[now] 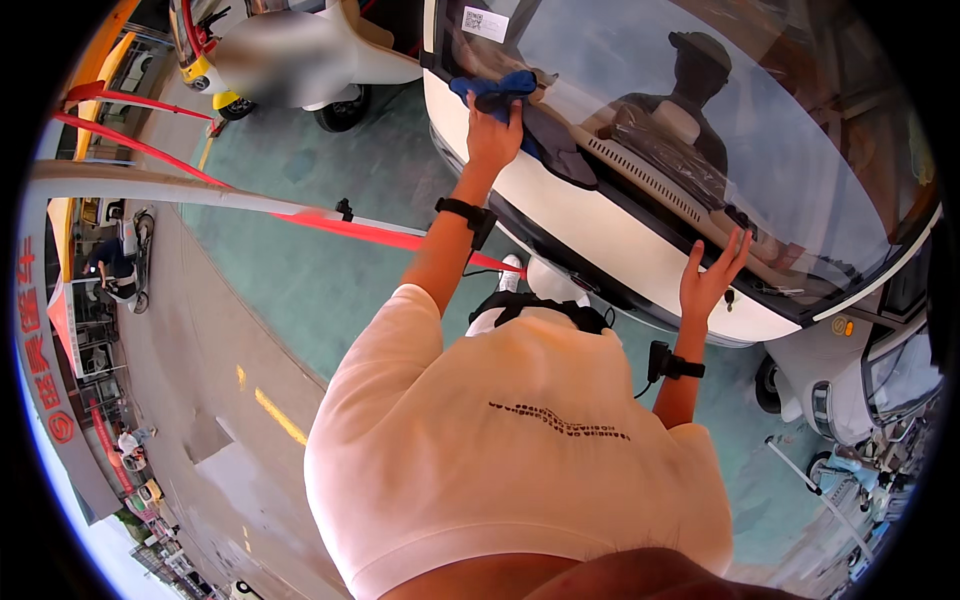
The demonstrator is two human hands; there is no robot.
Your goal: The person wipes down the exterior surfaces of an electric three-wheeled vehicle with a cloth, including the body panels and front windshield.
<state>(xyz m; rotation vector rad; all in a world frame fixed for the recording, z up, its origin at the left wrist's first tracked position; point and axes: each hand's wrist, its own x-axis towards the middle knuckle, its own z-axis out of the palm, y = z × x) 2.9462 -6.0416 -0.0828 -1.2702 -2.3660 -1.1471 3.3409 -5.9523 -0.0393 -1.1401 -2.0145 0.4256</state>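
The cream front of a small vehicle point(559, 196) stands before me, below its large windshield point(750, 112). My left hand point(495, 139) grips a bunched blue and dark grey cloth point(555, 142) at the upper left of the panel; part of the cloth hangs over the black strip under the glass. Farther right, my right hand point(712, 281) has its fingers apart and holds nothing. It is over the cream panel, its fingertips close to the lower edge of the windshield; whether it touches is unclear. A keyhole cover or small dark fitting point(729, 300) sits beside it.
A red and white pole point(375, 231) crosses at left. Another small vehicle point(382, 64) stands at the upper left, and a grey one point(829, 375) at right. Beyond are parked scooters and a metal pole point(825, 495). My reflection with a cap shows in the glass.
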